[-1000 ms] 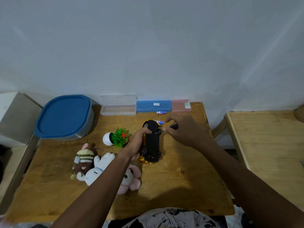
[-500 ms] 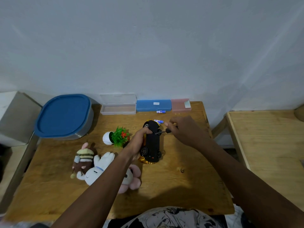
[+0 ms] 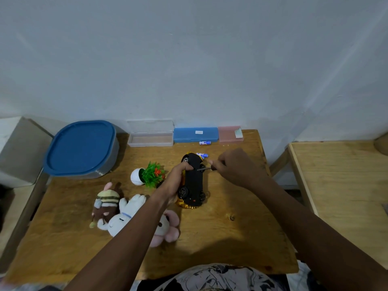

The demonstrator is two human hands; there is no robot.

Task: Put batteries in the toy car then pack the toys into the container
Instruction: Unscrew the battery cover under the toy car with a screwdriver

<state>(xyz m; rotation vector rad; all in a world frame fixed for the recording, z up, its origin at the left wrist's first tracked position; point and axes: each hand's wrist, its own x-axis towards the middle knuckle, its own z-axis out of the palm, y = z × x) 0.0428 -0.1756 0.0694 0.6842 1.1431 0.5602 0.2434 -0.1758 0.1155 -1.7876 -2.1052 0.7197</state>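
A toy car (image 3: 194,181) lies upside down on the wooden table (image 3: 220,238), black underside up, gold body beneath. My left hand (image 3: 175,181) grips its left side with the thumb on the underside. My right hand (image 3: 235,166) holds a small screwdriver (image 3: 206,168), its tip on the car's underside near the far wheels. Blue batteries (image 3: 202,155) lie just beyond the car; another battery (image 3: 204,143) lies by the blue case. A grey container with a blue lid (image 3: 80,149) stands at the far left, shut.
Plush toys lie near my left forearm: a striped brown one (image 3: 106,204), a white one (image 3: 123,217) and a pink one (image 3: 168,229). A small green plant toy (image 3: 150,174) lies beside them. Clear (image 3: 151,136), blue (image 3: 195,134) and pink (image 3: 230,133) cases line the back edge.
My right hand has shifted slightly left, bringing the screwdriver tip onto the car's underside. The left hand and the car have stayed in place.
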